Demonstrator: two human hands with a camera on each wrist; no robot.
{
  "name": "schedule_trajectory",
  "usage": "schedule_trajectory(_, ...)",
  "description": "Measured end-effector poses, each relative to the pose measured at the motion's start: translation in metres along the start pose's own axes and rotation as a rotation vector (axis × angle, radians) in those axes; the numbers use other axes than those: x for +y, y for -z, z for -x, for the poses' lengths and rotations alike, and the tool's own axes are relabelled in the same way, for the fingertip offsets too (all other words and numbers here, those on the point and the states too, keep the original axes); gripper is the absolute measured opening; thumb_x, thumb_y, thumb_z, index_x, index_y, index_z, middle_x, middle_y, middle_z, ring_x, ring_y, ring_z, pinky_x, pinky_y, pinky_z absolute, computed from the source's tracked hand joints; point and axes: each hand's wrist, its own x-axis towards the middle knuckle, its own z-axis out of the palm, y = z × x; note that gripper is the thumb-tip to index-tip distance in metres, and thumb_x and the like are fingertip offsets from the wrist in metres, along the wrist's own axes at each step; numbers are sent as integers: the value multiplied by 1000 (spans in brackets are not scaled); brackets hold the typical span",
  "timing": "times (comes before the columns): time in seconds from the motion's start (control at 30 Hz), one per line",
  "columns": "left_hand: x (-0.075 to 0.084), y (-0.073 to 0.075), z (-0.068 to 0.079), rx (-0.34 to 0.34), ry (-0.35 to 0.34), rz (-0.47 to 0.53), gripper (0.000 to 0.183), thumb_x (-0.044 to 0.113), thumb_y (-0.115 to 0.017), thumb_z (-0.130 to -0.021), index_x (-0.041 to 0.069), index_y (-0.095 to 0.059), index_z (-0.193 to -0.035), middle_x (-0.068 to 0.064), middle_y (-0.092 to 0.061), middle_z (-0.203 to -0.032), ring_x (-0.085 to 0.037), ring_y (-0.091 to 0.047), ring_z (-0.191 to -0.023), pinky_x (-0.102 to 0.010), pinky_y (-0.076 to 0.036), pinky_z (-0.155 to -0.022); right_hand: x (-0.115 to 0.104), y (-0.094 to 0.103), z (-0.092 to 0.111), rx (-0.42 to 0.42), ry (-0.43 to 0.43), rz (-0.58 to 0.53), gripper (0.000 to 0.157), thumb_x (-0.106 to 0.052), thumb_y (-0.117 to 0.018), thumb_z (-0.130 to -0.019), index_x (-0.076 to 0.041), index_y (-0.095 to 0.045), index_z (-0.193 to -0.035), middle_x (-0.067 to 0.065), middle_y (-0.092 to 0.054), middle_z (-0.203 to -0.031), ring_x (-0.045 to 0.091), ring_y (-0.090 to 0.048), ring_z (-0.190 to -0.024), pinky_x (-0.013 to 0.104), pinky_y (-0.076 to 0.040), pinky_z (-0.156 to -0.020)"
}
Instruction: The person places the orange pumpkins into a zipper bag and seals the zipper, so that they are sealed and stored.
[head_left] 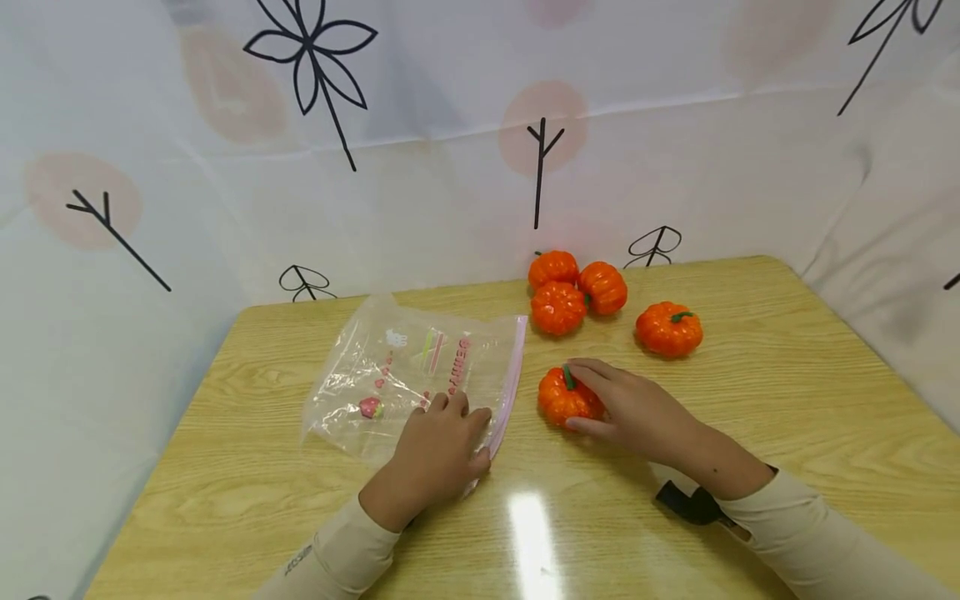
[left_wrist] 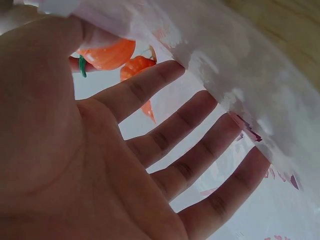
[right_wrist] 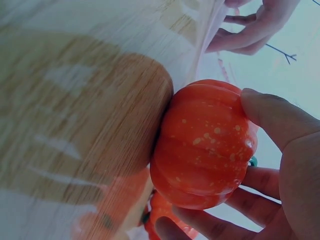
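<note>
A small orange toy pumpkin (head_left: 561, 404) with a green stem sits on the table, right of a clear plastic zip bag (head_left: 420, 346). My right hand (head_left: 637, 412) grips this pumpkin, thumb on the near side and fingers over the far side. In the right wrist view the pumpkin (right_wrist: 202, 145) rests against the wood, its speckled skin facing the camera. The bag lies flat, printed with a strawberry and lettering, its pink zip edge toward the pumpkin. My left hand (head_left: 442, 446) rests on the bag's near right part; its fingers (left_wrist: 187, 120) are spread and fairly straight, tips touching the film.
Three more orange pumpkins (head_left: 557, 308) cluster at the back of the wooden table (head_left: 787, 350). Another pumpkin (head_left: 669, 329) stands alone to their right. A black strap-like piece (head_left: 693, 504) shows beneath the right wrist. White patterned cloth (head_left: 450, 192) hangs behind the table.
</note>
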Motion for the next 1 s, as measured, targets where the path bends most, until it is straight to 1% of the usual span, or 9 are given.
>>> schedule_trajectory(0.1, 1, 0, 0, 11, -3, -17, 37, 47, -67, -88, 22, -66, -115, -5, -61, -99, -24, -56, -86, -37, -47, -57, 0, 0, 0, 1, 1, 4, 72, -38, -76, -87, 0, -50, -142, 16, -55, -143, 37, -59, -126, 51, -50, -100)
schedule_trajectory(0.23, 2, 1, -1, 19, 4, -9, 35, 46, -69, -87, 20, -67, -111, -4, -61, -98, -24, -57, -87, -37, -48, -58, 0, 0, 0, -2, -2, 6, 73, -38, -76, -87, 1, -50, -142, 16, -55, -143, 37, -59, -126, 52, -50, -100)
schedule_trajectory(0.37, 0, 0, -2, 39, -6, 11, 26, 39, -71, -86, 16, -67, -97, -2, -59, -87, -22, -58, -81, -35, -46, -56, 0, 0, 0, -3, -3, 4, 72, -38, -76, -87, 1, -50, -142, 16, -55, -144, 37, -59, -126, 52, -50, -100)
schedule_trajectory(0.43, -1, -1, -4, 50, -15, 31, 21, 34, -72, -85, 16, -64, -88, 0, -56, -78, -19, -56, -72, -32, -42, -51, 0, 0, 0, -5, -4, 3, 73, -38, -76, -87, 0, -50, -142, 16, -55, -144, 37, -59, -126, 52, -50, -100)
schedule_trajectory(0.5, -2, -3, -5, 41, -16, 74, 18, 30, -72, -84, 16, -60, -81, 3, -53, -70, -15, -52, -63, -28, -37, -47, 0, 0, 0, -7, -6, 2, 72, -39, -76, -87, 0, -50, -142, 16, -55, -144, 37, -59, -126, 52, -50, -100)
schedule_trajectory(0.57, -4, -4, -6, 17, -5, 138, 18, 27, -71, -85, 17, -57, -79, 5, -51, -66, -11, -47, -57, -26, -32, -46, 0, 0, 0, -7, -8, 4, 72, -39, -75, -87, 0, -50, -142, 16, -54, -144, 37, -59, -126, 52, -50, -100)
schedule_trajectory(0.7, -5, -5, -7, -39, 37, 246, 18, 26, -70, -89, 18, -56, -81, 8, -53, -65, -7, -45, -55, -25, -33, -47, 0, 0, 0, -2, -5, 12, 72, -38, -76, -87, 1, -50, -142, 17, -55, -144, 37, -59, -125, 51, -51, -99)
schedule_trajectory(0.83, -5, -7, -7, -66, 51, 277, 19, 26, -69, -92, 17, -55, -82, 9, -51, -64, -7, -44, -55, -25, -33, -48, -1, -1, 0, 1, 3, 19, 72, -38, -76, -87, 1, -50, -142, 17, -55, -144, 37, -60, -125, 51, -51, -99)
schedule_trajectory(1.0, -5, -8, -8, -59, 44, 290, 19, 22, -66, -92, 17, -53, -80, 9, -46, -62, -7, -41, -53, -24, -32, -46, -3, -1, -1, 18, 13, 20, 73, -38, -77, -86, 3, -51, -140, 18, -56, -141, 38, -60, -124, 51, -51, -99)
